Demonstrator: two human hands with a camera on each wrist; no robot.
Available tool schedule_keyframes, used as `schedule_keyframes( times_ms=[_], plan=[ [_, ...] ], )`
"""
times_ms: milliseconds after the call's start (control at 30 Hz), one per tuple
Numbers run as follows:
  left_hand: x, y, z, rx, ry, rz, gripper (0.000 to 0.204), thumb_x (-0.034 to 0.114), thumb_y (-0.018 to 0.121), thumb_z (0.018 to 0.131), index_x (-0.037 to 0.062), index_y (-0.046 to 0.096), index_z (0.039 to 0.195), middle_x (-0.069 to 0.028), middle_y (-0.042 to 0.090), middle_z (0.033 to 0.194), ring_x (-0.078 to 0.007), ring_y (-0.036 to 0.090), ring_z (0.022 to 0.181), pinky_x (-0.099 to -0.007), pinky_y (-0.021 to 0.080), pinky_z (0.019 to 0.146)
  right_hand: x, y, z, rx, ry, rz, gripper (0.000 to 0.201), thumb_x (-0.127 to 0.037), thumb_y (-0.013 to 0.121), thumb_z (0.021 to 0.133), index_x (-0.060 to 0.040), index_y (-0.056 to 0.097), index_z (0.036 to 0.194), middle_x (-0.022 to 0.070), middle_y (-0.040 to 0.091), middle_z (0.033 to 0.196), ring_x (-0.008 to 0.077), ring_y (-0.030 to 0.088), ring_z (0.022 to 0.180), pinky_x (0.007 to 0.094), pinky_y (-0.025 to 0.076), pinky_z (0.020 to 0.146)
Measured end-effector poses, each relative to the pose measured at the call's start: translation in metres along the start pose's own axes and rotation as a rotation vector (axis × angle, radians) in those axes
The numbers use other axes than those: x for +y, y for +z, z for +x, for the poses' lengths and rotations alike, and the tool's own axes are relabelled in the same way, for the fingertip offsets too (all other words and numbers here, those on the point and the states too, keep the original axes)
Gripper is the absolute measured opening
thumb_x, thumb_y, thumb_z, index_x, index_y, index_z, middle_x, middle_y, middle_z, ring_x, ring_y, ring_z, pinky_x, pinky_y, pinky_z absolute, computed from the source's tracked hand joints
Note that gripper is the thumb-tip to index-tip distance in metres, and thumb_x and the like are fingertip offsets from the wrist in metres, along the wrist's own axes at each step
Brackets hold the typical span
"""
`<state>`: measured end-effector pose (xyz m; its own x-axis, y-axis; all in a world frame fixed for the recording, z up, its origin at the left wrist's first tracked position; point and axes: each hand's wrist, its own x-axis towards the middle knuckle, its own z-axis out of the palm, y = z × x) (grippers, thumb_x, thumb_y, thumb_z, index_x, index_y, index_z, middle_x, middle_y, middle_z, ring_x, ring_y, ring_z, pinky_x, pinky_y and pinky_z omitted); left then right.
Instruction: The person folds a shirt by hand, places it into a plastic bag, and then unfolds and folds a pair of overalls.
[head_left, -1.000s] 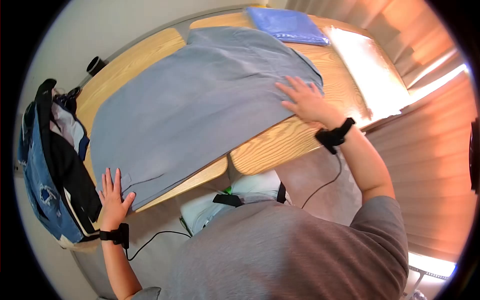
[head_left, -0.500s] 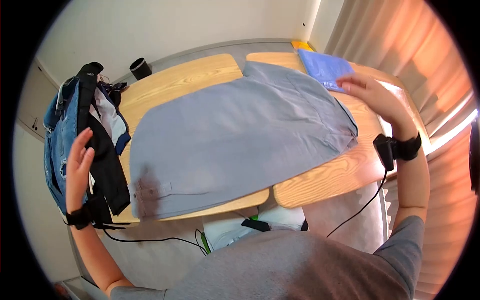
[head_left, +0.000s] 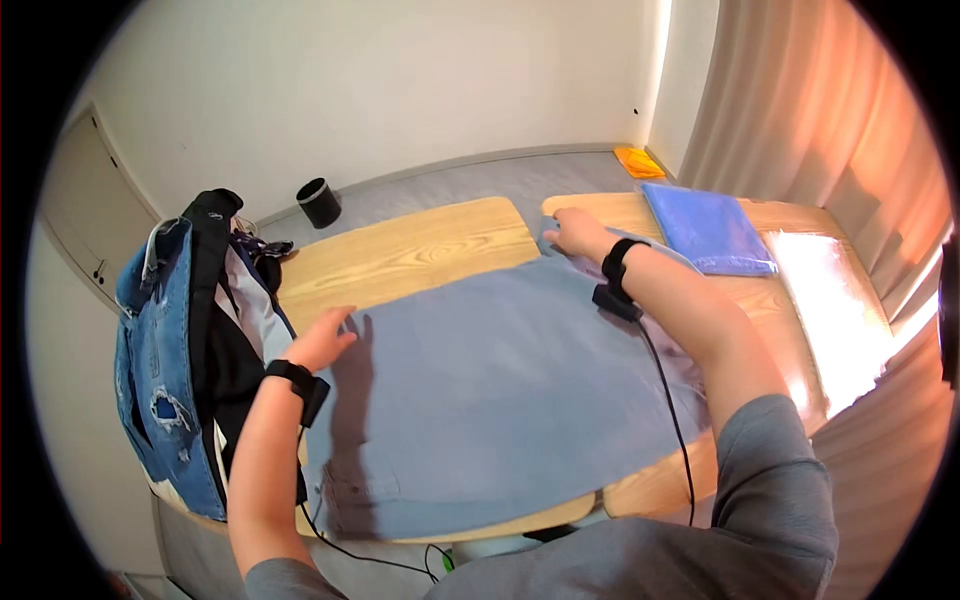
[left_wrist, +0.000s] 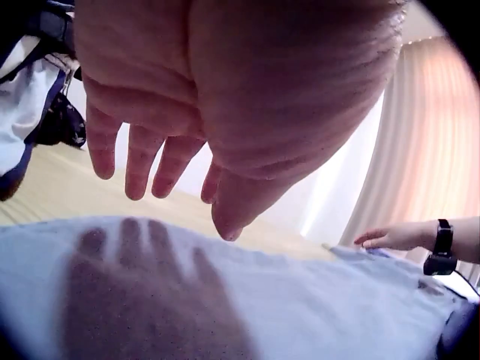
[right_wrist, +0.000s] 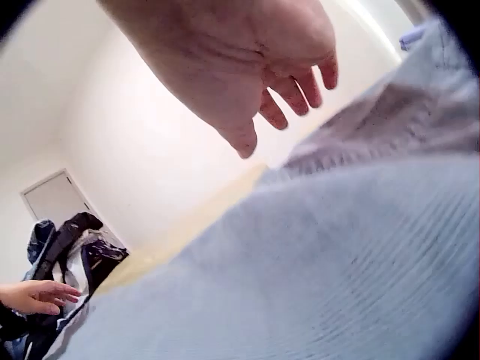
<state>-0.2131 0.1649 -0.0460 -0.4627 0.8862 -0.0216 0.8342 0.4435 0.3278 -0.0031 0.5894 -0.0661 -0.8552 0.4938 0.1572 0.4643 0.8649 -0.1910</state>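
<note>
A grey-blue shirt (head_left: 470,390) lies spread flat on the wooden table, its buttoned corner at the near left. My left hand (head_left: 322,340) hangs over the shirt's far left corner. In the left wrist view the fingers of the left hand (left_wrist: 165,135) are loosely extended, with their shadow on the cloth and nothing held. My right hand (head_left: 582,235) is over the sleeve end at the far side. The right wrist view shows the right hand (right_wrist: 277,75) with relaxed, parted fingers above the cloth, holding nothing.
Jackets and denim (head_left: 165,370) are piled at the table's left end. At the right lie a blue plastic-wrapped packet (head_left: 705,230) and a shiny clear packet (head_left: 830,310). A black bin (head_left: 319,203) stands on the floor behind the wooden table (head_left: 420,250). Cables trail from both wrists.
Both hands have lifted from the shirt's near left corner and right end and moved forward to its far edge. The head view has tilted up. The shirt stays spread out.
</note>
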Motion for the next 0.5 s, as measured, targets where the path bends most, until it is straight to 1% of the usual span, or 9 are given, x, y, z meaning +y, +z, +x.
schedule_keyframes(
  times_ms=[33, 100, 133, 167, 233, 367, 433, 467, 500],
  plan=[
    [0.0, 0.007, 0.005, -0.013, -0.008, 0.003, 0.049, 0.013, 0.064, 0.083, 0.0045, 0.046, 0.128, -0.0187, 0.051, 0.125, -0.0326, 0.048, 0.117, -0.038, 0.039, 0.098, 0.002, 0.013, 0.004, 0.007, -0.005, 0.005, 0.043, -0.036, 0.065, 0.08, 0.0007, 0.062, 0.103, 0.0208, 0.064, 0.099, 0.0342, 0.061, 0.095, 0.043, 0.048, 0.083],
    [-0.005, 0.013, 0.011, -0.034, -0.022, 0.006, 0.051, 0.013, 0.064, 0.083, 0.0046, 0.046, 0.129, -0.0191, 0.049, 0.127, -0.0334, 0.047, 0.118, -0.0382, 0.039, 0.098, 0.004, 0.039, 0.003, 0.208, -0.014, -0.026, 0.044, -0.032, 0.068, 0.079, -0.0018, 0.058, 0.11, 0.0208, 0.063, 0.1, 0.0352, 0.06, 0.097, 0.0455, 0.047, 0.084],
    [-0.007, 0.017, 0.014, -0.037, -0.016, 0.005, 0.052, 0.013, 0.065, 0.081, 0.0046, 0.046, 0.129, -0.0195, 0.048, 0.127, -0.0335, 0.047, 0.118, -0.0382, 0.039, 0.098, -0.003, 0.038, -0.002, 0.234, 0.029, -0.063, 0.045, -0.028, 0.07, 0.078, -0.0028, 0.057, 0.112, 0.0209, 0.063, 0.1, 0.0362, 0.06, 0.098, 0.0474, 0.047, 0.084],
    [-0.009, 0.021, 0.015, -0.044, -0.009, 0.001, 0.054, 0.012, 0.066, 0.08, 0.0047, 0.046, 0.129, -0.0198, 0.048, 0.127, -0.0335, 0.047, 0.118, -0.0382, 0.04, 0.097, -0.008, 0.032, -0.001, 0.224, 0.031, -0.061, 0.045, -0.028, 0.07, 0.078, -0.0028, 0.057, 0.112, 0.0209, 0.063, 0.1, 0.0362, 0.06, 0.098, 0.0474, 0.047, 0.084],
    [-0.002, 0.017, 0.015, -0.052, -0.03, -0.023, 0.053, 0.011, 0.065, 0.08, 0.005, 0.046, 0.129, -0.0192, 0.051, 0.124, -0.0336, 0.049, 0.114, -0.0379, 0.04, 0.096, -0.012, 0.018, 0.002, -0.025, 0.155, 0.012, 0.043, -0.028, 0.068, 0.079, -0.0015, 0.057, 0.111, 0.0222, 0.063, 0.103, 0.036, 0.059, 0.1, 0.045, 0.047, 0.085],
    [-0.003, 0.017, 0.023, -0.09, -0.114, 0.023, 0.047, 0.008, 0.063, 0.079, 0.0039, 0.05, 0.124, -0.0196, 0.058, 0.113, -0.0348, 0.055, 0.105, -0.0382, 0.043, 0.09, 0.006, 0.026, 0.014, 0.01, 0.206, 0.227, 0.04, -0.027, 0.065, 0.081, -0.0008, 0.057, 0.111, 0.0234, 0.062, 0.106, 0.0369, 0.059, 0.102, 0.0437, 0.047, 0.086],
    [-0.004, 0.022, 0.021, -0.044, -0.073, 0.067, 0.041, 0.007, 0.063, 0.08, 0.0032, 0.052, 0.119, -0.0202, 0.06, 0.107, -0.0362, 0.056, 0.101, -0.0392, 0.045, 0.087, 0.022, 0.024, 0.017, 0.481, 0.361, 0.469, 0.037, -0.025, 0.062, 0.084, -0.0004, 0.056, 0.112, 0.0235, 0.061, 0.109, 0.0384, 0.058, 0.103, 0.0417, 0.046, 0.087],
    [-0.004, 0.025, 0.019, -0.001, -0.029, 0.11, 0.036, 0.006, 0.062, 0.08, 0.0024, 0.055, 0.114, -0.0207, 0.061, 0.101, -0.0375, 0.058, 0.097, -0.0402, 0.046, 0.083, 0.031, 0.016, 0.015, 0.608, 0.32, 0.577, 0.035, -0.024, 0.061, 0.085, -0.0005, 0.056, 0.112, 0.0235, 0.061, 0.109, 0.0383, 0.058, 0.103, 0.0408, 0.045, 0.088],
    [-0.001, 0.024, 0.015, -0.009, -0.033, 0.104, 0.036, 0.006, 0.062, 0.08, 0.0024, 0.055, 0.114, -0.0207, 0.061, 0.101, -0.0375, 0.058, 0.097, -0.0402, 0.046, 0.083, 0.032, -0.003, 0.006, 0.733, 0.281, 0.684, 0.034, -0.023, 0.06, 0.086, -0.0005, 0.056, 0.111, 0.0235, 0.061, 0.109, 0.0383, 0.057, 0.103, 0.04, 0.044, 0.089]
  ],
)
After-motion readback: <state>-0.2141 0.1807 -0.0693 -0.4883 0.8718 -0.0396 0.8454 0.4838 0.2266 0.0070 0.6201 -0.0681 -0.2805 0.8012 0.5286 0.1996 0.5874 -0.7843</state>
